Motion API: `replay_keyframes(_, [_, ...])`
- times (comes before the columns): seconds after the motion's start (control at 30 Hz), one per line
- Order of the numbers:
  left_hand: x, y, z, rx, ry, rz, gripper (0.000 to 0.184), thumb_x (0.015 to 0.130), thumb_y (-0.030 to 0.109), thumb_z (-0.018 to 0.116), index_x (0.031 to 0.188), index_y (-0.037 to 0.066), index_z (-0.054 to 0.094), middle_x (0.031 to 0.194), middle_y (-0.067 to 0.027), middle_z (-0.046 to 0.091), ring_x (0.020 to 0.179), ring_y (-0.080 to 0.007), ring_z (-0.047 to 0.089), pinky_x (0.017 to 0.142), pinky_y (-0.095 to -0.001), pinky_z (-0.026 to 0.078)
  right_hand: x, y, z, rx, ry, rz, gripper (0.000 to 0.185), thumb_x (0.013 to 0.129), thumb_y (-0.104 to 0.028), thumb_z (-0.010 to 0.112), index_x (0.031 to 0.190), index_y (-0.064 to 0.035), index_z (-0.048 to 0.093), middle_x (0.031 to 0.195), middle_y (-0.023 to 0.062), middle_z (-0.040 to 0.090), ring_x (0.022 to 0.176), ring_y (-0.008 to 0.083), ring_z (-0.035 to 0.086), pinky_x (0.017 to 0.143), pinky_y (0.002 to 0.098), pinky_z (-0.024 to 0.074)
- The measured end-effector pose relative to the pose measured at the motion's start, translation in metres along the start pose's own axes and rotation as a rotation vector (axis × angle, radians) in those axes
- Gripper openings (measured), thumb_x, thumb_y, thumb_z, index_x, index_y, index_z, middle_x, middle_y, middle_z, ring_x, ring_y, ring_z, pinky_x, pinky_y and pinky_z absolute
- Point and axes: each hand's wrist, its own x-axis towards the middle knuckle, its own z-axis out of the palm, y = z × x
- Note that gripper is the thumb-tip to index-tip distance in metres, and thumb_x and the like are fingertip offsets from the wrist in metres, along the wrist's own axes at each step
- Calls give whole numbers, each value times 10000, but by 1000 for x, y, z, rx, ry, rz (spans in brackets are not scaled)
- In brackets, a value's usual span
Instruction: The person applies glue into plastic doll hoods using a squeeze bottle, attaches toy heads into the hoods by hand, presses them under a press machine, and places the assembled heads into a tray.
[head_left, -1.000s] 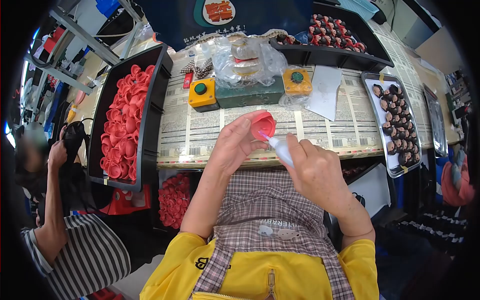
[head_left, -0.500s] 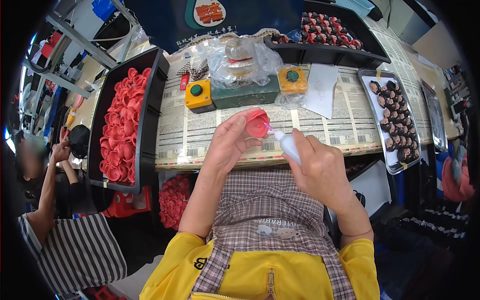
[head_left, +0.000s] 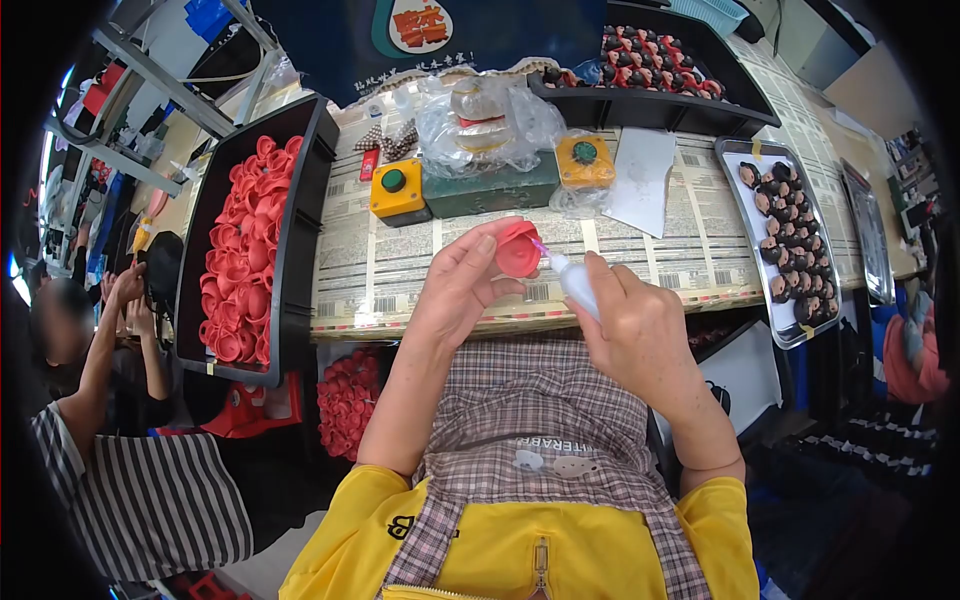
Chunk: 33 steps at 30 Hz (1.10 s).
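Above the table's front edge, my left hand (head_left: 462, 283) holds a red cup-shaped piece (head_left: 517, 255) by its left side, with its hollow turned toward me. My right hand (head_left: 640, 325) is closed around a white squeeze bottle (head_left: 579, 288). The bottle's thin pink tip points up and left and meets the right rim of the red piece. Behind both hands stands a green block (head_left: 490, 190) with a plastic-wrapped object (head_left: 482, 125) on it. A yellow box with a green button (head_left: 396, 187) is on its left and another yellow button box (head_left: 584, 162) on its right.
A black bin (head_left: 297, 215) of red pieces stands at the left. At the back right is a black crate (head_left: 660, 112) of small doll heads; a metal tray (head_left: 790, 332) at the right holds more. A co-worker in striped clothing (head_left: 165, 505) sits at the left.
The red piece and both hands have shifted slightly in view since the first frame. The bottle tip has moved from inside the piece to its right rim. The co-worker's arms have moved.
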Motion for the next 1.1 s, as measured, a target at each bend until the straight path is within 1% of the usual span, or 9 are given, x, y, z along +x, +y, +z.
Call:
replay_keyframes(0.37, [2,0,-4,2,-6,45,382,981,186,490,1317,4,472,1230,-103,578,1026,-173,620,817,-338,562,-3,-1,-1,-54,-47,23,380,794,-159,669,1041,106,554,670,128,601,495,234,621,430,311,489])
replay_keyframes(0.47, [2,1,-1,40,29,60,453,967,246,522,1327,-20,451,1209,-125,580,1014,-192,616,786,-329,549,-3,-1,1,-56,-41,19,370,795,-155,667,1033,108,560,662,129,603,489,230,621,425,306,489])
replay_keyframes(0.77, [7,0,-6,52,-19,72,455,973,240,502,1344,-15,438,1264,-165,558,1077,-201,594,839,-333,529,-7,-5,0,43,-17,5,369,800,-156,665,1035,111,566,644,126,596,482,229,615,422,304,483])
replay_keyframes(1.1, [7,0,-4,82,-64,69,461,964,241,511,1341,-15,445,1270,-180,556,1127,-228,578,901,-345,495,-6,-8,1,54,-57,-19,386,793,-171,678,1038,106,566,678,126,599,508,238,618,438,316,483])
